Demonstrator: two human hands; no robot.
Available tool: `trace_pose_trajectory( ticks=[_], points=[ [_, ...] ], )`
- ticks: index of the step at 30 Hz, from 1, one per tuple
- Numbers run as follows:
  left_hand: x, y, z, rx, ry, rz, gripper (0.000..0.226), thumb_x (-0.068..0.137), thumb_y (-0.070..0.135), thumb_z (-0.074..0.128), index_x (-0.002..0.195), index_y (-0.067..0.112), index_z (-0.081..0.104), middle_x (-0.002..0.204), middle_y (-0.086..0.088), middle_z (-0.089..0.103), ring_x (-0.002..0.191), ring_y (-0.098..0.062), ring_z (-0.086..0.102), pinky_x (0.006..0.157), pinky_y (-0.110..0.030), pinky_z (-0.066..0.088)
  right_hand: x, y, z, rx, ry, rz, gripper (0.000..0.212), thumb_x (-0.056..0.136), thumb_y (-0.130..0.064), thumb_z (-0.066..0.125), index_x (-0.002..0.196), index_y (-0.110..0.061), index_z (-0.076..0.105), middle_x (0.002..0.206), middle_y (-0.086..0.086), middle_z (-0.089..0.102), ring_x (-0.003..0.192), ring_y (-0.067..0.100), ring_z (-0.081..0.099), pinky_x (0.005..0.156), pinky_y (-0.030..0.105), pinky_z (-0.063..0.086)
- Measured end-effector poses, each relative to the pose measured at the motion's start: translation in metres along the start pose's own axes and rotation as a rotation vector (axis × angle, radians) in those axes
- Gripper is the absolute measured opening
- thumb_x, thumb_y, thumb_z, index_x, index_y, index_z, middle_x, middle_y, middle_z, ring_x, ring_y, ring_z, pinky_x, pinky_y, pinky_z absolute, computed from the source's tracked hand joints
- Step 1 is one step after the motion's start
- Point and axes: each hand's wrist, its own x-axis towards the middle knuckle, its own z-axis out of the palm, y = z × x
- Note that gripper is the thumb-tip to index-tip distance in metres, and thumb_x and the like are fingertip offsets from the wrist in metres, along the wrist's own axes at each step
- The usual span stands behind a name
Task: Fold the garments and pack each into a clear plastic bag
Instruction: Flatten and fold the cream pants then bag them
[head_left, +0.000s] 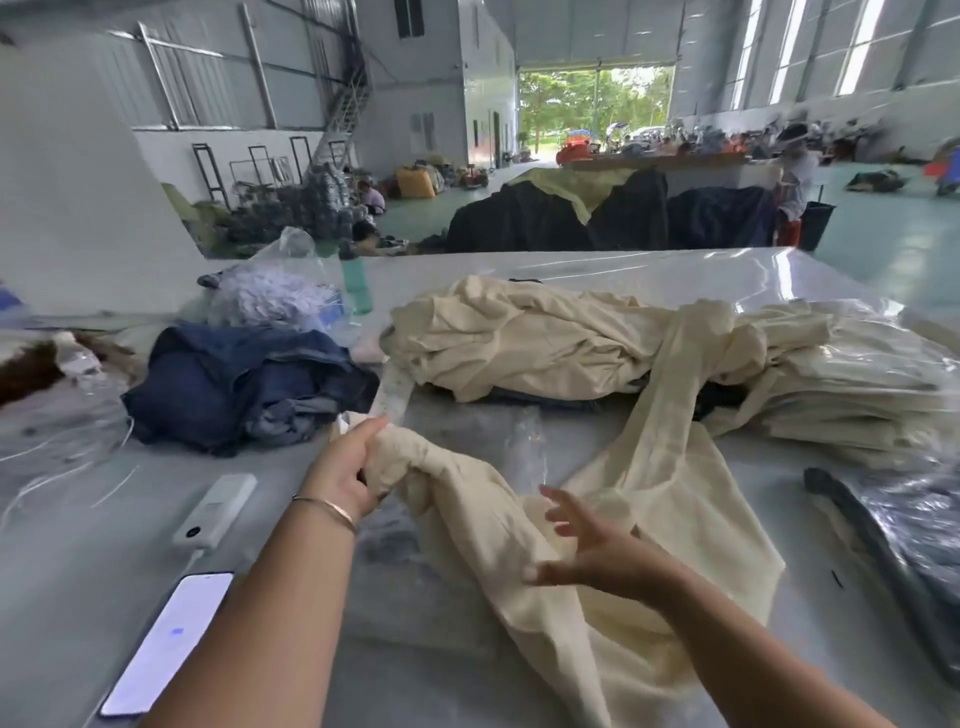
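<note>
risks, judged from this moment: the cream garment (597, 545) is gripped at one bunched end only, by the left hand (345, 470). a long strip of it runs up beyond the right hand (597, 551) and drapes over the cream pile (545, 338). if pulled free fast, it could drag the pile's top pieces along, or tumble them toward the bagged stack (857, 395) to the right of both hands. the cloth looks thin and limp; likely to fold crooked unless spread flat on the table (78, 597) first. the phone (166, 642) and white power bank (215, 509) lie just left of the left forearm; a swept sleeve or elbow may push them.

hands: left fingers curled tight round the bunched end, with a pale paper-like tag (395, 392) sticking up just past the knuckles. right fingers spread and relaxed, holding nothing. contact with the cloth under them: cannot tell.

garment look: pale cream, matte, heavily wrinkled, twisted near the left hand, slack and spread under the right hand and toward the person. the lower edge runs out of view. which kind of garment: cannot tell.

other: a dark blue heap (244, 384) lies beyond and left of the left hand, apart from the cream cloth.
</note>
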Motion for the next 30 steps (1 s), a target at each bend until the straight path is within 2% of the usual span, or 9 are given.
trace_pose_trajectory(
  ticks=[3,5,9,11,15,21,24,27,30],
  points=[
    [0.018,0.002,-0.024,-0.055,-0.062,-0.032,0.018,0.095,0.020,0.053,0.083,0.007,0.058,0.051,-0.008,0.064,0.044,-0.019,0.063,0.042,-0.021,0.051,0.023,-0.005,0.054,-0.317,0.030,0.058,0.126,0.062,-0.051,0.083,0.153,-0.029,-0.002,0.151,0.001,0.033,0.133,0.021,0.040,0.107,0.031,0.038],
    [0.025,0.017,-0.034,-0.061,-0.140,-0.030,0.018,0.094,0.021,0.053,0.084,0.008,0.060,0.055,-0.006,0.066,0.044,-0.017,0.063,0.042,-0.020,0.051,0.040,-0.012,0.076,-0.418,0.216,0.079,0.112,0.074,-0.039,0.074,0.153,-0.028,-0.004,0.147,0.003,0.038,0.124,0.023,0.047,0.099,0.034,0.044],
    [0.044,0.060,-0.065,-0.183,-0.443,0.084,0.036,0.094,0.031,0.045,0.100,0.005,0.069,0.086,-0.010,0.074,0.076,-0.018,0.073,0.062,-0.028,0.059,0.068,-0.024,0.062,-0.605,0.724,0.150,0.071,0.084,-0.021,0.055,0.148,-0.026,0.024,0.140,0.001,0.042,0.120,0.024,0.045,0.097,0.037,0.041],
    [0.058,0.077,-0.090,-0.229,-0.463,0.140,0.043,0.095,0.035,0.042,0.095,0.009,0.076,0.095,-0.005,0.074,0.088,-0.015,0.071,0.074,-0.027,0.059,0.078,-0.020,0.053,-0.536,0.829,0.214,0.058,0.084,-0.019,0.054,0.140,-0.023,0.039,0.137,0.004,0.047,0.119,0.027,0.046,0.095,0.039,0.041],
    [0.099,0.065,-0.136,0.168,0.040,0.178,0.026,0.101,0.024,0.044,0.079,0.017,0.058,0.045,0.009,0.061,0.055,-0.014,0.059,0.036,-0.016,0.046,0.084,0.009,0.074,-0.532,0.631,0.366,0.054,0.088,-0.043,0.055,0.136,-0.024,0.041,0.139,0.002,0.045,0.125,0.025,0.043,0.099,0.037,0.039],
    [0.140,0.039,-0.154,0.164,-0.054,-0.024,0.022,0.092,0.004,0.053,0.071,0.009,0.060,0.039,0.004,0.051,0.029,-0.003,0.044,0.031,-0.009,0.031,0.087,0.033,0.093,-0.694,0.442,0.573,0.060,0.088,-0.035,0.048,0.145,-0.025,0.029,0.142,0.000,0.045,0.131,0.024,0.039,0.104,0.035,0.030],
    [0.143,0.046,-0.149,0.234,-0.052,-0.052,0.007,0.091,0.009,0.054,0.089,0.014,0.057,0.045,0.002,0.058,0.032,-0.006,0.051,0.037,-0.011,0.038,0.089,0.025,0.085,-0.690,0.483,0.551,0.034,0.085,-0.016,0.046,0.114,-0.032,0.054,0.107,-0.002,0.063,0.104,0.024,0.051,0.088,0.032,0.031],
    [0.128,0.058,-0.128,0.301,-0.177,-0.040,0.008,0.083,0.009,0.057,0.087,0.014,0.061,0.056,-0.002,0.065,0.040,-0.013,0.059,0.045,-0.020,0.046,0.094,0.029,0.071,-0.562,0.619,0.475,0.019,0.080,-0.010,0.047,0.079,-0.028,0.053,0.076,-0.005,0.058,0.087,0.026,0.051,0.076,0.030,0.024],
    [0.110,0.065,-0.105,0.145,-0.346,0.047,0.025,0.069,0.005,0.054,0.091,0.005,0.066,0.071,-0.010,0.068,0.057,-0.021,0.067,0.051,-0.029,0.056,0.104,0.039,0.054,-0.536,0.722,0.362,0.020,0.085,-0.013,0.048,0.094,-0.027,0.060,0.093,0.003,0.066,0.098,0.027,0.055,0.077,0.031,0.023]
  ],
)
